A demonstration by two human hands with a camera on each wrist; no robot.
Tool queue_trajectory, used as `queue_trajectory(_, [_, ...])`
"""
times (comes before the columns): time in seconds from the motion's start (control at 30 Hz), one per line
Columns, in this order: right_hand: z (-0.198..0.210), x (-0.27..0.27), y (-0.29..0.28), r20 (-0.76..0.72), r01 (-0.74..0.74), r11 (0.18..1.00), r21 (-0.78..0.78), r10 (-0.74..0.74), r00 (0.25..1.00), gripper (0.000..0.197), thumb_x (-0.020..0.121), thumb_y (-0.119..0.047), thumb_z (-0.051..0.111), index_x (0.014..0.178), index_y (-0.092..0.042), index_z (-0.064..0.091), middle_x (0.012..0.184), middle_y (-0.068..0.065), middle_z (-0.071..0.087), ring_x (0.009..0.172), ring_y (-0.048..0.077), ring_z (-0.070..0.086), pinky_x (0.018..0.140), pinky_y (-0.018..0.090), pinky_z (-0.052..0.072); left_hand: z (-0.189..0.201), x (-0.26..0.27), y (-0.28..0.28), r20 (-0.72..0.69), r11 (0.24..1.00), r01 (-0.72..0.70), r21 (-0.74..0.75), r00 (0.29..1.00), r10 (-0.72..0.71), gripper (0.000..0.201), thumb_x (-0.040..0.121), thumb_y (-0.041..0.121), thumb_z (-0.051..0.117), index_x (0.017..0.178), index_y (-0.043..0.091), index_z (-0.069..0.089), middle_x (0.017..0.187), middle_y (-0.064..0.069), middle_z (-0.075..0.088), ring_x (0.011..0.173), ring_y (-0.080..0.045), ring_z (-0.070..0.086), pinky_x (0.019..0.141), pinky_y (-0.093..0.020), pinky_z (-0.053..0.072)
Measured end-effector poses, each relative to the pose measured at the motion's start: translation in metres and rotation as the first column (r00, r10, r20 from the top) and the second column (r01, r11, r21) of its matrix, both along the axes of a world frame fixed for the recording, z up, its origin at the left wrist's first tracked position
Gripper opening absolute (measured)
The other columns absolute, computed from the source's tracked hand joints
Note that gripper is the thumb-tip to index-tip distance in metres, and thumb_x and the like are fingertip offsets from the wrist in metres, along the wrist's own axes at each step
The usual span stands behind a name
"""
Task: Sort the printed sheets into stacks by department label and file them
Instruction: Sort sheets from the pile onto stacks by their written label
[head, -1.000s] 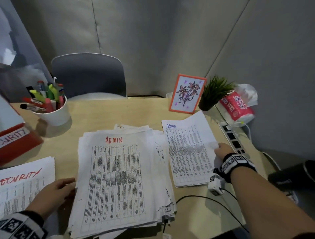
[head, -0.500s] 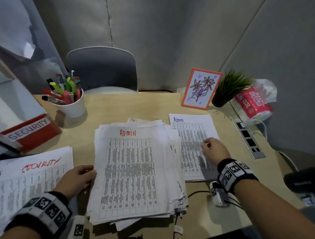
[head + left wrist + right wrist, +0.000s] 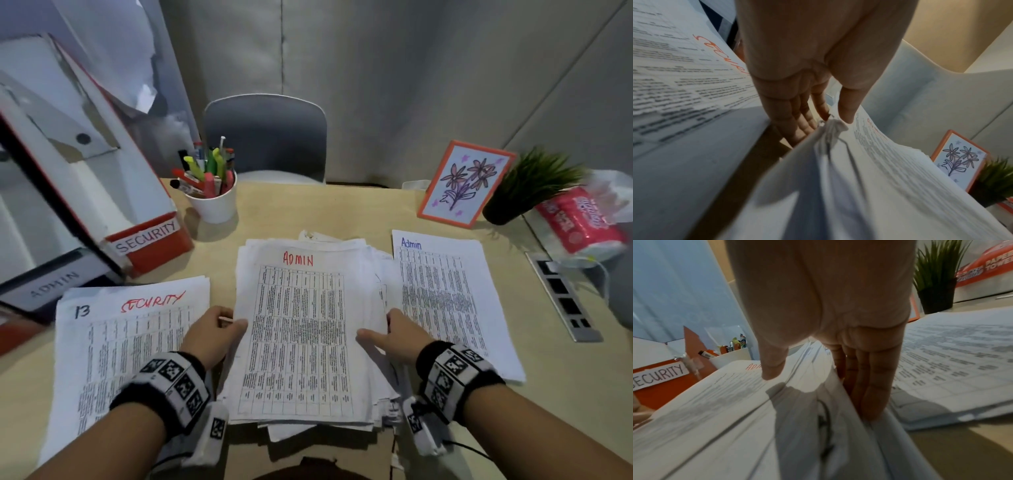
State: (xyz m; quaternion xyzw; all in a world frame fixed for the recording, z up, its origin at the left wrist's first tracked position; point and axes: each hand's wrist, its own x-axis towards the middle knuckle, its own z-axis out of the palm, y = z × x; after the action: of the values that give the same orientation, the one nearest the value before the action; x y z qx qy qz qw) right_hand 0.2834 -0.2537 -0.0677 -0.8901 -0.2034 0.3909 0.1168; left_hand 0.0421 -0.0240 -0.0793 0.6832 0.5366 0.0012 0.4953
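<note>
On beige desk point(image 3: 342, 212), thick ragged paper stack point(image 3: 301, 329), hands gripping edges

left hand point(image 3: 213, 335): thumb lies flat on top of the middle paper stack point(image 3: 301, 329) at its left edge, fingers point(image 3: 797, 116) straight and tucked under that edge
right hand point(image 3: 390, 337): mirrors it at the right edge, thumb on the top sheet, fingers point(image 3: 869, 382) straight, pressed along the side and under
grip: stack edges pinched between thumb and fingers, both sides
forearms: both reach forward from the bottom of the head view, roughly parallel
wrists: marker-patterned band on each
</note>
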Motion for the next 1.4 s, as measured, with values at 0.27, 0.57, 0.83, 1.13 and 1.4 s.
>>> queue_trajectory(0.27, [0.008, -0.021, 0.024, 0.167, -0.009, 1.000, -0.002, 0.009, 0.986, 0.092, 0.065, -0.074, 0.058, 0.131, -0.013, 0.037, 0.128, 0.005, 0.044, 0.109, 0.023, 0.054, 0.086, 0.040, 0.050, 0.013, -0.003, -0.001, -0.066, 0.990, 0.048, 0.130, 0.997, -0.039, 0.039, 0.081, 0.037, 0.072, 0.064, 0.014, 0.046, 0.059, -0.001, 0.047, 0.058, -0.018, 0.046, 0.055, -0.027, 0.032])
queue_trajectory(0.57, [0.000, -0.029, 0.044, 0.107, 0.148, 0.975, 0.165, -0.166, 0.980, 0.044, 0.074, -0.042, 0.076, 0.073, -0.006, 0.050, 0.070, 0.011, 0.053, 0.063, 0.020, 0.052, 0.059, 0.028, 0.043, 0.012, -0.005, -0.004, 0.050, 0.999, -0.033, 0.034, 0.998, 0.031, 0.049, 0.075, 0.031, 0.079, 0.060, 0.015, 0.036, 0.056, 0.000, 0.030, 0.054, -0.017, 0.033, 0.054, -0.028, 0.023])
queue_trajectory(0.83, [-0.006, 0.013, 0.016, -0.069, 0.529, 0.761, 0.376, -0.547, 0.834, 0.013, 0.090, -0.009, 0.056, 0.087, 0.001, 0.063, 0.081, 0.011, 0.061, 0.081, 0.021, 0.059, 0.064, 0.024, 0.041, 0.005, -0.010, 0.001, 0.034, 0.995, -0.091, 0.041, 0.995, 0.089, 0.040, 0.081, 0.036, 0.073, 0.068, 0.000, 0.061, 0.062, -0.008, 0.053, 0.062, -0.020, 0.049, 0.056, -0.026, 0.034])
queue_trajectory(1.13, [-0.016, 0.056, -0.022, -0.184, 0.763, 0.522, 0.381, -0.766, 0.616, 0.024, 0.088, -0.013, 0.045, 0.090, -0.019, 0.068, 0.057, 0.003, 0.059, 0.057, 0.023, 0.054, 0.059, 0.029, 0.047, 0.008, -0.010, 0.001, 0.013, 0.993, -0.099, 0.070, 0.995, 0.098, 0.023, 0.089, 0.033, 0.063, 0.085, 0.011, 0.065, 0.085, -0.004, 0.067, 0.083, -0.021, 0.061, 0.066, -0.028, 0.042])
queue_trajectory(1.4, [-0.008, 0.027, -0.007, -0.296, 0.699, 0.605, 0.381, -0.636, 0.713, 0.014, 0.084, 0.004, 0.054, 0.086, -0.006, 0.063, 0.084, 0.017, 0.069, 0.078, 0.030, 0.067, 0.080, 0.049, 0.055, 0.015, -0.012, -0.005, 0.008, 0.983, -0.122, 0.138, 0.993, 0.122, 0.012, 0.087, 0.028, 0.064, 0.088, 0.015, 0.064, 0.087, 0.001, 0.064, 0.082, -0.016, 0.059, 0.071, -0.028, 0.041])
